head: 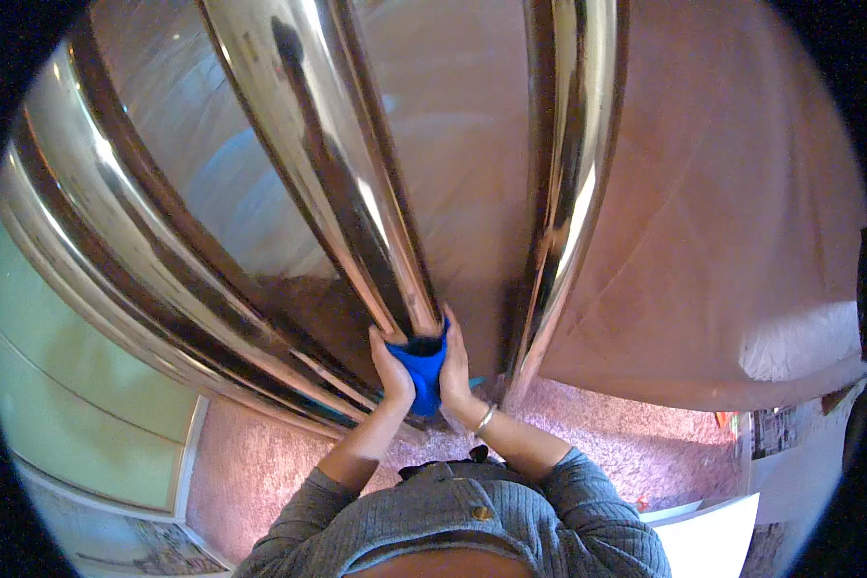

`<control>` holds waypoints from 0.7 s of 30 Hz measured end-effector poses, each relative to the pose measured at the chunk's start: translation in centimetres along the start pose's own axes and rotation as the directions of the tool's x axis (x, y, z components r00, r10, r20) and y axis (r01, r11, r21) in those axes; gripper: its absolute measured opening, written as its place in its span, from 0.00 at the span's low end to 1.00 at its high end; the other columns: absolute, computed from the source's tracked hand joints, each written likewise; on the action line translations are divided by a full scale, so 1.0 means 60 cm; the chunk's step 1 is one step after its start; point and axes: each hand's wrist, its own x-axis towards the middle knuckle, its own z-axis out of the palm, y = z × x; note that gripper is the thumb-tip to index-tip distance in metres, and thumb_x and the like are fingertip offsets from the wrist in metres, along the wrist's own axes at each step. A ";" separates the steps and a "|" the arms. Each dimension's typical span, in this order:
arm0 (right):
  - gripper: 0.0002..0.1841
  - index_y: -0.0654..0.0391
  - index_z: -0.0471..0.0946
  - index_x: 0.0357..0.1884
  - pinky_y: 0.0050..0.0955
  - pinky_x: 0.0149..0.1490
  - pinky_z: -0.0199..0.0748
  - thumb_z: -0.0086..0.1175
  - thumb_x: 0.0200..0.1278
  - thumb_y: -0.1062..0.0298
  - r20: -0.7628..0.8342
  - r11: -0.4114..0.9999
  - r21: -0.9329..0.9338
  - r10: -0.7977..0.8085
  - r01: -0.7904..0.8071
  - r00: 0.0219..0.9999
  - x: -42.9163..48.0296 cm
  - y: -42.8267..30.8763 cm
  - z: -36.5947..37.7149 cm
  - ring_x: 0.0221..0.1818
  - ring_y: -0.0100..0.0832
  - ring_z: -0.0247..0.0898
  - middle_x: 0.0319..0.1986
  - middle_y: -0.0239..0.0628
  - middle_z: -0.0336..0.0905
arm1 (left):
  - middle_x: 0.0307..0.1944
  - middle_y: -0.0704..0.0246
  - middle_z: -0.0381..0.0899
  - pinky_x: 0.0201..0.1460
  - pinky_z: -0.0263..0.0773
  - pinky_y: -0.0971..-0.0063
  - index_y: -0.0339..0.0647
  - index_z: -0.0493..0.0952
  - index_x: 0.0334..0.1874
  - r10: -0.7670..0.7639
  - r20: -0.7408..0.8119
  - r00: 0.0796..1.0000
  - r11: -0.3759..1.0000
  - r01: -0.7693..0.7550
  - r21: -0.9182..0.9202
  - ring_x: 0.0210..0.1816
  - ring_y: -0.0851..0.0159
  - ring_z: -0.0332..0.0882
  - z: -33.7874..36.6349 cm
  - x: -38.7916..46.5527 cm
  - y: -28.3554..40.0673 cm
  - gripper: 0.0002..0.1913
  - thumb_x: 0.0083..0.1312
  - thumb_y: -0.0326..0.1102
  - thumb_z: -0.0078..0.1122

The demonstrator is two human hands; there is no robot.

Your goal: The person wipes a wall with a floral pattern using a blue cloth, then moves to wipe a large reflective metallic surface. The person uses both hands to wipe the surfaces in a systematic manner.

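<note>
A blue cloth (425, 383) hangs in a curved fold across the front of a shiny gold-coloured metal column (332, 159). My left hand (394, 374) holds one side of the cloth against the column. From the other side, my right hand (454, 361) presses it, fingers pointing up along the metal and a silver bangle on the wrist. The column's lower part is hidden behind the cloth and hands.
A second gold-coloured column (567, 180) rises to the right, and more gold-coloured columns (126, 180) curve along the left. Behind stand glossy brown panels (455, 180). Below lies a pinkish carpet (621, 451). A pale green panel (87, 361) is at left, a white object (708, 538) at lower right.
</note>
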 end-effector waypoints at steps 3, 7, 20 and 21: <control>0.35 0.63 0.60 0.78 0.35 0.81 0.41 0.31 0.84 0.44 0.047 0.982 -0.031 -0.187 0.188 0.981 0.029 -0.080 0.034 0.79 0.40 0.51 0.77 0.46 0.59 | 0.66 0.64 0.70 0.75 0.58 0.65 0.38 0.62 0.74 0.307 0.209 0.928 0.946 -0.321 0.036 0.67 0.63 0.67 0.048 0.001 0.060 0.32 0.83 0.58 0.35; 0.36 0.64 0.59 0.78 0.36 0.82 0.40 0.31 0.84 0.43 0.098 0.928 -0.050 -0.364 0.370 0.926 0.050 -0.155 0.058 0.80 0.41 0.49 0.77 0.47 0.58 | 0.72 0.61 0.63 0.76 0.56 0.63 0.37 0.54 0.78 0.495 0.322 0.807 0.800 -0.568 0.192 0.70 0.60 0.65 0.080 -0.003 0.097 0.37 0.82 0.62 0.34; 0.32 0.61 0.63 0.77 0.34 0.81 0.42 0.31 0.85 0.47 -0.096 0.970 -0.016 0.238 -0.241 0.966 -0.042 0.076 -0.063 0.79 0.38 0.50 0.77 0.46 0.59 | 0.79 0.61 0.55 0.81 0.47 0.67 0.38 0.45 0.83 0.056 0.206 0.977 0.868 -0.150 0.474 0.78 0.61 0.53 -0.192 -0.006 -0.160 0.37 0.83 0.60 0.26; 0.32 0.60 0.63 0.77 0.34 0.81 0.42 0.31 0.85 0.47 -0.118 0.960 0.009 0.279 -0.280 0.953 -0.048 0.084 -0.064 0.79 0.38 0.50 0.77 0.45 0.58 | 0.80 0.59 0.52 0.82 0.44 0.66 0.39 0.41 0.84 -0.001 0.228 0.974 0.889 -0.103 0.445 0.79 0.59 0.51 -0.205 -0.009 -0.171 0.37 0.84 0.59 0.27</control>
